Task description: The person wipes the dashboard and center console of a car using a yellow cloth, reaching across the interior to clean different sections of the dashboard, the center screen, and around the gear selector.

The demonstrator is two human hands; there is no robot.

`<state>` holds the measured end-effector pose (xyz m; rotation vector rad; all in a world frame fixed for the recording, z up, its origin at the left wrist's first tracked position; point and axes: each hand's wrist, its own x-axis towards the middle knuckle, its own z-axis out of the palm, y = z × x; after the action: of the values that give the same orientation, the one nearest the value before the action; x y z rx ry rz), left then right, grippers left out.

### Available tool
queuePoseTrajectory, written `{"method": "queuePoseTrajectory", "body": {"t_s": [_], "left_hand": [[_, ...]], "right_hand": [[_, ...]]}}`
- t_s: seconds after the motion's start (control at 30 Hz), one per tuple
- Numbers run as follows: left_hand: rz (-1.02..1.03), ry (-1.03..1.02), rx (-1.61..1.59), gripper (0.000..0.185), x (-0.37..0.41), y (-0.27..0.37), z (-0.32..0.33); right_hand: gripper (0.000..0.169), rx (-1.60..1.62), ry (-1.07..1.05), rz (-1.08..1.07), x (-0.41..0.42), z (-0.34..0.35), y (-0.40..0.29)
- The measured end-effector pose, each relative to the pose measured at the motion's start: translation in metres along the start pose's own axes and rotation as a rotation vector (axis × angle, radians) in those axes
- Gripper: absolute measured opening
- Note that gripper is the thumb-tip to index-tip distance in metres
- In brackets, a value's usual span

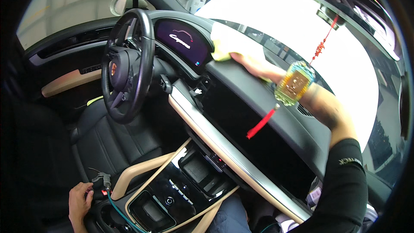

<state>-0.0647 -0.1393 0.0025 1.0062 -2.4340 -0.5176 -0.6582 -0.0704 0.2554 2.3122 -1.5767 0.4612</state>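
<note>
My right hand [250,64] presses a pale yellow cloth [223,50] on top of the dashboard [237,74], just right of the lit instrument display [182,43]; the cloth hides part of the fingers. Across my right wrist, nearer the camera, hangs a beaded pendant [294,84] with a red tassel. Low on the left, my left hand [81,197] is empty, its fingers loosely bent and the thumb apart. Close beside its fingertips, an air blow gun [103,179] on a teal hose [118,208] stands by the driver's seat edge and center console.
A black steering wheel [129,68] is at the upper left, above a black leather seat [106,139]. Below the dark center screen [239,113] runs a silver and tan trim strip [226,152]. The glossy center console [178,184] has tan grab handles [139,171]. The windshield lies beyond the dashboard.
</note>
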Motion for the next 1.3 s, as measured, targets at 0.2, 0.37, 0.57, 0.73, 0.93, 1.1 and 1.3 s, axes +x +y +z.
{"method": "queuePoseTrajectory", "body": {"t_s": [0.2,0.37,0.57,0.73,0.93,1.1,1.3], "left_hand": [[0.046,-0.044,-0.072,0.024,0.017,-0.005,0.027],[0.062,0.0,-0.043,0.023,0.004,0.002,0.008],[0.04,-0.055,-0.111,0.022,0.008,0.001,0.014],[0.067,-0.039,-0.003,0.021,-0.004,0.007,0.006],[0.135,-0.1,-0.088,0.021,0.013,0.025,0.019],[0.13,-0.12,-0.099,0.022,0.005,0.019,0.01],[0.125,-0.118,-0.138,0.021,0.017,0.016,0.016]], "right_hand": [[0.037,0.168,0.027,0.299,0.001,-0.01,0.03],[0.035,-0.22,-0.109,0.152,-0.002,-0.023,-0.094],[0.058,-0.279,-0.479,0.455,-0.156,-0.089,-0.215],[0.05,-0.586,-0.475,0.747,-0.269,-0.126,-0.324],[0.036,-0.948,-0.204,0.914,-0.353,-0.121,-0.391],[0.035,-0.386,-0.208,0.615,-0.255,0.017,-0.344],[0.03,-0.351,-0.256,0.525,-0.087,0.147,-0.206]]}}
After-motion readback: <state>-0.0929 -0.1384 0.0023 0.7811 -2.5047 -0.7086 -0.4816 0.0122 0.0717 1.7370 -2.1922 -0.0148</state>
